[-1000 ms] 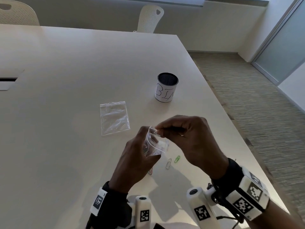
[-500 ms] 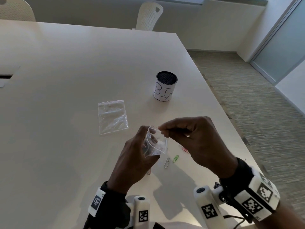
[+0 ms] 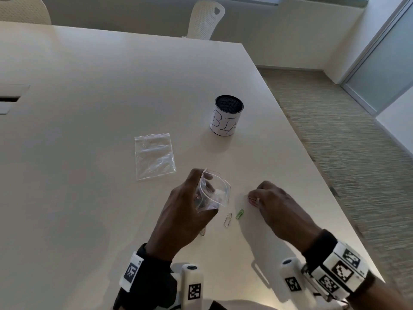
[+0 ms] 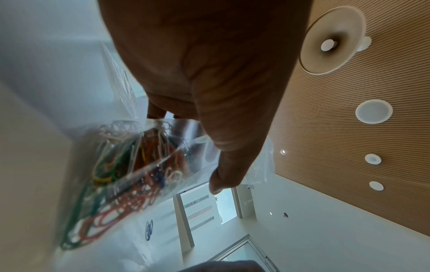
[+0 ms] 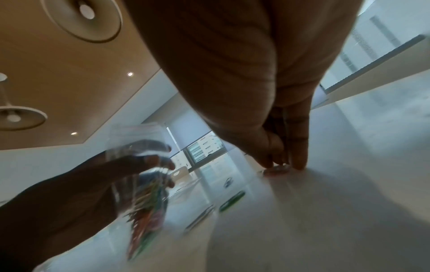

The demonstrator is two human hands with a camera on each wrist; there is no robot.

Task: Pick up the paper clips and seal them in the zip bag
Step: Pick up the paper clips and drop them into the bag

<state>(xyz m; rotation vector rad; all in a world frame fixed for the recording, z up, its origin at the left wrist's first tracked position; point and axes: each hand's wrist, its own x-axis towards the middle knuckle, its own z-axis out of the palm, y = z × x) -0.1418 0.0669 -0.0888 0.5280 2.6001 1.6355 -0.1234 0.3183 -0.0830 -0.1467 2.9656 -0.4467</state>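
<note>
My left hand [image 3: 206,189] holds a small clear zip bag [image 3: 218,193] above the table, its mouth standing open toward the right. The left wrist view shows the bag [image 4: 130,165] packed with several coloured paper clips, the thumb [image 4: 218,184] pressed on its side. My right hand [image 3: 254,196] is down on the table to the bag's right, thumb and fingertips pinching a red paper clip [image 3: 253,201] [image 5: 275,170] that lies on the surface. A green clip [image 3: 239,214] and a silver clip [image 3: 227,219] lie between the hands. An orange clip [image 3: 202,232] peeks out under the left hand.
A second, flat zip bag [image 3: 154,156] lies farther back to the left. A white cup with a black mesh rim, marked BIN [image 3: 226,116], stands behind the hands. The table's right edge [image 3: 312,175] runs close to the right hand. White chairs [image 3: 206,19] stand at the far side.
My right hand left the bag's mouth and dropped down and to the right onto the red clip on the table. The left hand kept the bag raised and open.
</note>
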